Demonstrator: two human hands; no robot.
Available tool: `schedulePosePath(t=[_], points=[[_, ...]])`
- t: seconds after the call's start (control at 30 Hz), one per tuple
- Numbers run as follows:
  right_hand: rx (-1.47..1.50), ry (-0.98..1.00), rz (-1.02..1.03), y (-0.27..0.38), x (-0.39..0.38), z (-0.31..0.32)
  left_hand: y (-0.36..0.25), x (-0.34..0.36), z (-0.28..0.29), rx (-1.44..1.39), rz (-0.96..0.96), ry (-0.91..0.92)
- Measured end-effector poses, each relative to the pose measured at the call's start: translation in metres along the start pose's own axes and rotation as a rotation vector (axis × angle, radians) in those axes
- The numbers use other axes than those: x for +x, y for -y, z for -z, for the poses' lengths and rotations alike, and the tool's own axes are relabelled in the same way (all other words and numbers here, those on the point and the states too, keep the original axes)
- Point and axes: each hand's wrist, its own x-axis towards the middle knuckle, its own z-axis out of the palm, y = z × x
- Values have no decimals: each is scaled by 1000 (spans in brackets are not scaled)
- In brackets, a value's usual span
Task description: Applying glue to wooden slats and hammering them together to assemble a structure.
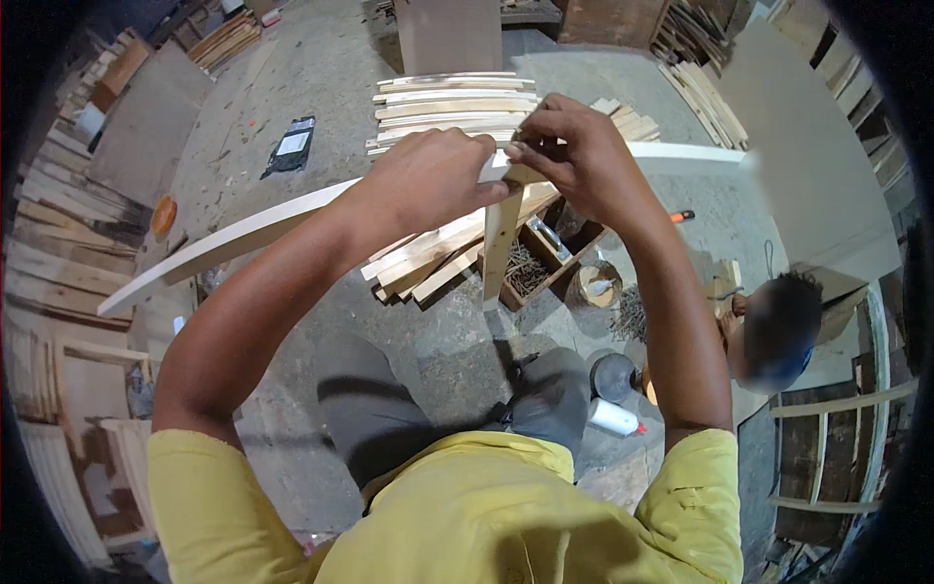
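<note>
My left hand point(428, 180) is closed round a long pale wooden board point(248, 226). The board runs across in front of me from the lower left to the right. Below my hands a shorter upright wooden piece point(499, 243) meets its underside. At this joint, my right hand point(574, 151) has thumb and fingertips pinched together just above the board. Whatever those fingers hold, if anything, is too small or hidden to make out.
Wood strips point(448, 102) lie stacked beyond my hands. A wooden box of nails point(526, 271), a log stump point(595, 284) and a white bottle point(614, 419) stand on the floor. Another person point(778, 331) is at the right, near a large panel point(817, 146).
</note>
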Motion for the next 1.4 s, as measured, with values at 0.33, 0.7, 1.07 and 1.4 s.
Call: schedulePosePath(t=[0.33, 0.7, 1.07, 1.4], points=[[286, -763, -345, -90, -141, -27, 6, 1, -22, -7, -63, -150], [0, -288, -1363, -80, -585, -247, 3, 1, -13, -48, 90, -66], [148, 190, -1494, -157, -610, -375, 6, 5, -17, -65, -78, -131], [-302, 259, -1233, -111, -528, -298, 23, 15, -30, 3, -113, -156]])
